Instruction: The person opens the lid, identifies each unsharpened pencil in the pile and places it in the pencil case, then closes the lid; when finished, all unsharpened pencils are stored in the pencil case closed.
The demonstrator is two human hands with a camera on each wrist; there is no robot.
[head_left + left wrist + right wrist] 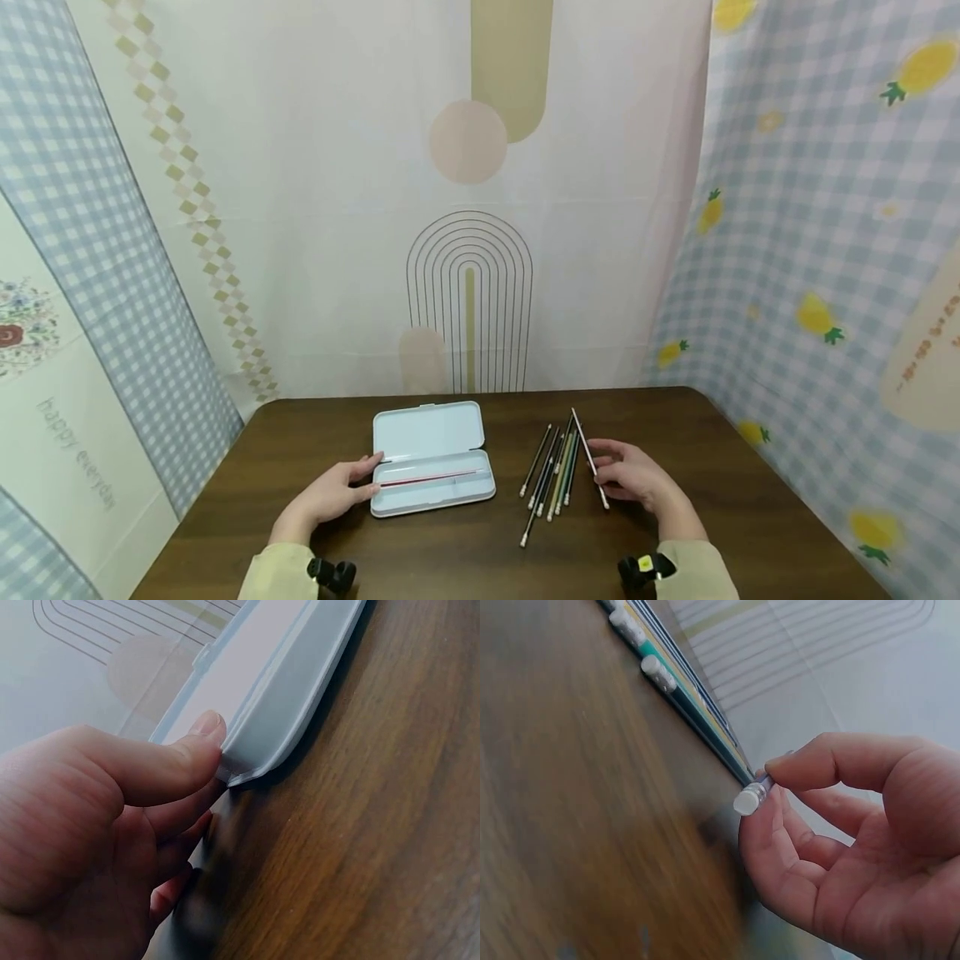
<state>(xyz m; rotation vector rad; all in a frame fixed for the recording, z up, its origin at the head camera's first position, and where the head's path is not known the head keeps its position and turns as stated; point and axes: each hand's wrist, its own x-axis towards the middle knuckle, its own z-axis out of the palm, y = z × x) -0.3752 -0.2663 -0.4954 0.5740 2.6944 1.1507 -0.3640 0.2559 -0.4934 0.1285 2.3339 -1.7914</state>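
A light-blue pencil case (pixel 429 502) lies with its lid laid back on the table's left half. One red pencil (pixel 420 481) rests in its tray. My left hand (pixel 330 497) grips the left end of the case, the thumb (pixel 202 735) on its rim and the fingers lower down, partly hidden. Between thumb and fingers, my right hand (pixel 633 477) pinches a pale pencil (pixel 587 450); its white eraser end (pixel 747 802) points toward the wrist camera. Just left of that hand lies a loose bunch of dark, green and yellow pencils (pixel 553 479), erasers toward me.
The brown wooden table (pixel 450 558) carries all these things. Patterned cloths hang behind it and at both sides, with a pineapple-print cloth (pixel 795 250) on the right.
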